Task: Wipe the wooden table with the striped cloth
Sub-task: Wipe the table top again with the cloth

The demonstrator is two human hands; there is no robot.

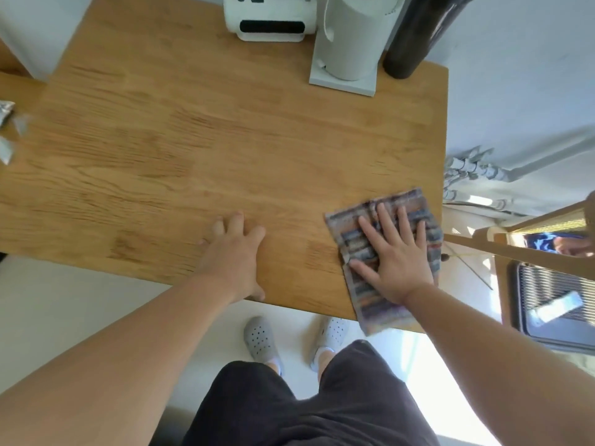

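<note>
The striped cloth point(383, 259) lay flat at the near right corner of the wooden counter point(209, 140), its long axis running from the far edge of that corner back toward the person, and its near end hung a little over the counter's front edge. The right hand point(391, 257) was spread flat on top of it, fingers splayed and pointing away, palm pressing the cloth down rather than pinching it. The left hand point(233, 252) rested open on bare wood well to the left of the cloth, its heel at the front edge, seemingly as a brace.

The cloth sat hard against the counter's right edge, so no room lay that way; the open wood stretched to the left and toward the far side. A sweep leftward looked the likely next stroke, and the left hand would stand in its path. At the far edge stood a white appliance point(270, 19), a pale cylindrical machine point(351, 43) and a dark bottle point(412, 37), limiting the reach there.
</note>
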